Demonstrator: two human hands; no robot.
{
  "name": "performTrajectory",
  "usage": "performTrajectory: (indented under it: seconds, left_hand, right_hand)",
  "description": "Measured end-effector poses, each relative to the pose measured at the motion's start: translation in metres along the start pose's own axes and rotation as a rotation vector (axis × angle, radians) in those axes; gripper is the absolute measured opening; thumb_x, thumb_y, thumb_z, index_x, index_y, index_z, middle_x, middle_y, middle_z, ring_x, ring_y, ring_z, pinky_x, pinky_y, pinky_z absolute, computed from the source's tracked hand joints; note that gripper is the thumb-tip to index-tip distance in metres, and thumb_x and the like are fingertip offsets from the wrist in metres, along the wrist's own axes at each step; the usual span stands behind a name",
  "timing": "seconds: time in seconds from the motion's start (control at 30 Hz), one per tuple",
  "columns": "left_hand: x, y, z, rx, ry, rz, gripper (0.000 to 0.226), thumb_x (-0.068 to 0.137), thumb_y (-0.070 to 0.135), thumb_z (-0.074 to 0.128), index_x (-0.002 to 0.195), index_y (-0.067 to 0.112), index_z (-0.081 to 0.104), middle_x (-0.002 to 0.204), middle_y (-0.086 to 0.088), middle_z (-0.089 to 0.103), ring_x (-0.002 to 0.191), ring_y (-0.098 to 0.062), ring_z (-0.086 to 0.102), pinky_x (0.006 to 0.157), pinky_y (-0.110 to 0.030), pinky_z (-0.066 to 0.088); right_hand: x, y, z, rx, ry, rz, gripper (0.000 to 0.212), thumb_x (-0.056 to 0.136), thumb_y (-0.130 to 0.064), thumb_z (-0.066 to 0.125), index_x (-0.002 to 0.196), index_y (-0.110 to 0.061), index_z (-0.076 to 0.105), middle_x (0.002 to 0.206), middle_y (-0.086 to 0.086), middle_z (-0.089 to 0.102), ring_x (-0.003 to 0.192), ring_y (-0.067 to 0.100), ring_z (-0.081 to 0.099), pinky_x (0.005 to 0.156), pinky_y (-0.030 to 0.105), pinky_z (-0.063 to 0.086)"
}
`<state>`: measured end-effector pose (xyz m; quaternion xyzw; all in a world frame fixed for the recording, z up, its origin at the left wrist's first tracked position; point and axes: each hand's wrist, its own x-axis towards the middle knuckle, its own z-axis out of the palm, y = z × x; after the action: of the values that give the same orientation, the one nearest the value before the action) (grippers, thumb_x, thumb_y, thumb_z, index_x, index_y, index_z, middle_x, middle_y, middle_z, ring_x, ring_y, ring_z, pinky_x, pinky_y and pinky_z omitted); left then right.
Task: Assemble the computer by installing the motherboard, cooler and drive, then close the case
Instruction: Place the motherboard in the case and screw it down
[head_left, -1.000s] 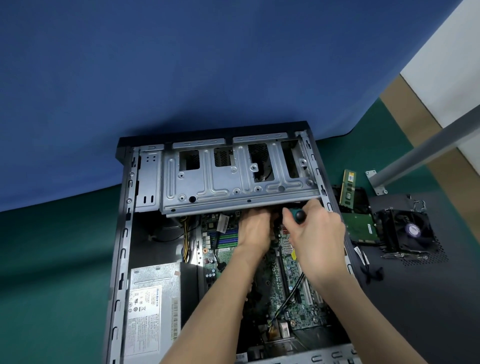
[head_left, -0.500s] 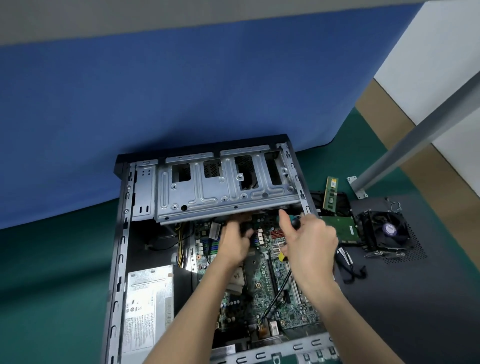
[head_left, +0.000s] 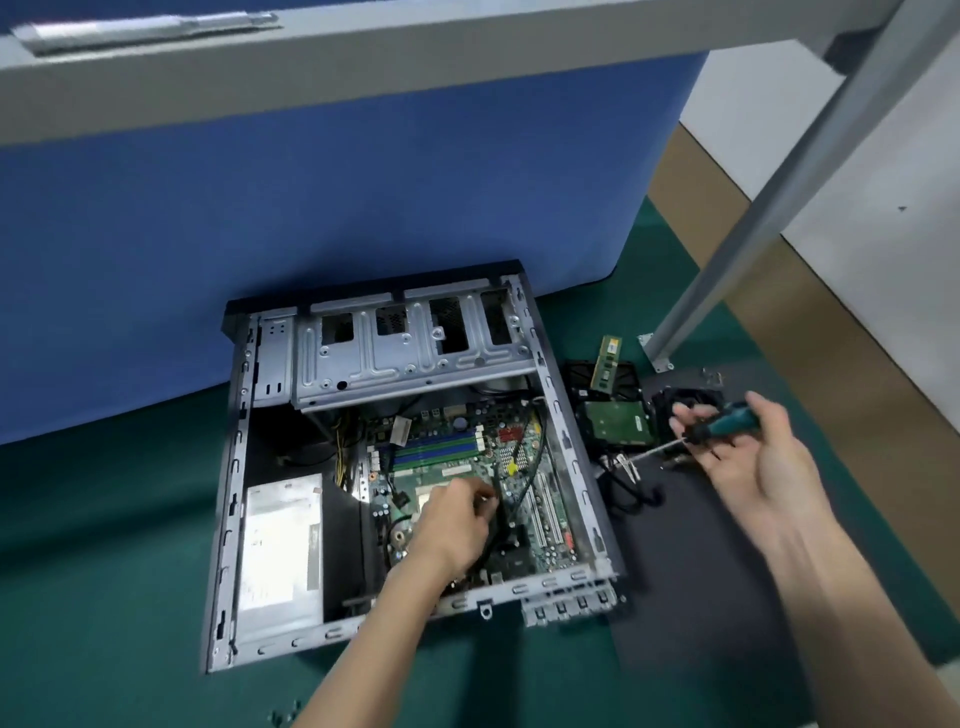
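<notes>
Green motherboard (head_left: 457, 448) sits inside the open case (head_left: 228, 519). Left hand (head_left: 452, 525) is over the board with fingers curled; whether it holds anything cannot be determined. Right hand (head_left: 753, 457) grips the teal-handled screwdriver (head_left: 732, 422) outside the case, above the drive (head_left: 618, 423), which lies just beside the right case wall.

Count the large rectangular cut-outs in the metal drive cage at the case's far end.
4, in a row across the drive cage: leftmost cut-out, second, third, rightmost. None seems hidden.
</notes>
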<state>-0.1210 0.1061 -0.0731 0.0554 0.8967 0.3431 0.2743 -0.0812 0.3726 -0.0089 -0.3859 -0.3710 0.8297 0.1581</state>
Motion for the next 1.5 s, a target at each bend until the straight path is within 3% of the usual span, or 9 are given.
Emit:
performTrajectory:
  seconds: [0.1, 0.33, 0.5, 0.67, 0.8, 0.9, 1.0, 1.17, 1.5]
  left_hand:
    - [-0.010, 0.009, 0.004, 0.154, 0.015, 0.020, 0.021, 0.096, 0.025, 0.053, 0.103, 0.011, 0.067, 0.089, -0.004, 0.066, 0.075, -0.021, 0.058, 0.072, -0.032, 0.049]
    - [-0.019, 0.015, 0.009, 0.343, 0.048, -0.016, 0.027, 0.096, 0.031, 0.050, 0.090, 0.009, 0.063, 0.086, -0.010, 0.064, 0.073, -0.028, 0.056, 0.064, -0.034, 0.046]
    - [-0.021, 0.016, 0.009, 0.330, 0.044, -0.023, 0.029, 0.096, 0.032, 0.050, 0.089, 0.008, 0.063, 0.079, -0.009, 0.061, 0.071, -0.029, 0.057, 0.065, -0.034, 0.047]
    - [-0.020, 0.017, 0.010, 0.305, 0.043, -0.024, 0.029, 0.097, 0.032, 0.050, 0.086, 0.009, 0.065, 0.078, -0.009, 0.063, 0.069, -0.028, 0.057, 0.063, -0.032, 0.045]
    - [-0.021, 0.018, 0.008, 0.287, 0.068, -0.012, 0.025, 0.096, 0.029, 0.052, 0.091, 0.010, 0.069, 0.083, -0.008, 0.066, 0.072, -0.027, 0.059, 0.063, -0.031, 0.045]
    - [-0.024, 0.024, 0.002, 0.102, 0.183, 0.078, 0.019, 0.094, 0.024, 0.058, 0.103, 0.013, 0.071, 0.090, -0.002, 0.070, 0.078, -0.018, 0.063, 0.075, -0.033, 0.052]
    - [-0.034, 0.047, -0.006, -0.247, 0.206, 0.218, 0.020, 0.084, 0.024, 0.068, 0.102, 0.016, 0.072, 0.085, 0.009, 0.069, 0.075, -0.005, 0.064, 0.080, -0.025, 0.054]
    - [-0.048, 0.084, -0.024, -0.518, 0.386, 0.469, 0.021, 0.079, 0.023, 0.072, 0.099, 0.017, 0.075, 0.083, 0.008, 0.068, 0.076, -0.006, 0.062, 0.072, -0.018, 0.050]
    - [-0.036, 0.025, -0.070, -0.160, 0.606, 0.566, 0.012, 0.085, 0.007, 0.068, 0.097, 0.008, 0.073, 0.086, 0.002, 0.067, 0.077, -0.004, 0.062, 0.072, -0.017, 0.050]
  right_hand:
    - [0.004, 0.013, -0.025, -0.237, 0.067, 0.047, 0.006, 0.096, -0.008, 0.050, 0.090, -0.009, 0.049, 0.068, 0.013, 0.052, 0.053, 0.025, 0.055, 0.055, 0.037, 0.052]
    - [-0.005, 0.082, -0.071, -1.150, -0.066, 0.255, 0.013, 0.083, 0.007, 0.067, 0.082, -0.003, 0.059, 0.058, 0.005, 0.055, 0.037, 0.011, 0.039, 0.033, 0.017, 0.027]
    - [-0.006, 0.112, -0.078, -1.610, -0.178, 0.165, 0.037, 0.081, 0.004, 0.069, 0.117, -0.005, 0.063, 0.098, 0.006, 0.069, 0.082, 0.019, 0.066, 0.067, 0.027, 0.053]
    - [-0.007, 0.120, -0.080, -1.820, -0.233, -0.002, 0.056, 0.085, -0.015, 0.071, 0.137, -0.011, 0.051, 0.124, 0.011, 0.064, 0.113, 0.029, 0.060, 0.091, 0.039, 0.050]
    - [-0.006, 0.114, -0.078, -1.749, -0.200, -0.065, 0.031, 0.085, -0.014, 0.069, 0.116, -0.009, 0.065, 0.108, 0.012, 0.070, 0.102, 0.032, 0.064, 0.086, 0.038, 0.052]
    - [-0.004, 0.085, -0.059, -1.348, -0.041, -0.144, 0.005, 0.082, -0.005, 0.072, 0.082, -0.007, 0.067, 0.082, 0.015, 0.070, 0.070, 0.023, 0.063, 0.069, 0.031, 0.051]
    - [-0.016, 0.041, -0.014, -0.925, -0.068, -0.123, 0.018, 0.080, 0.000, 0.072, 0.067, -0.008, 0.061, 0.058, 0.010, 0.060, 0.038, 0.012, 0.045, 0.042, 0.020, 0.039]
    - [-0.065, 0.015, 0.069, -0.703, -0.404, 0.108, 0.013, 0.078, 0.003, 0.070, 0.070, -0.002, 0.061, 0.054, 0.006, 0.055, 0.036, 0.013, 0.038, 0.037, 0.023, 0.031]
    - [-0.073, 0.084, 0.133, -0.462, -0.371, 0.468, 0.009, 0.082, 0.003, 0.065, 0.073, 0.004, 0.062, 0.063, 0.011, 0.054, 0.040, 0.011, 0.036, 0.037, 0.022, 0.030]
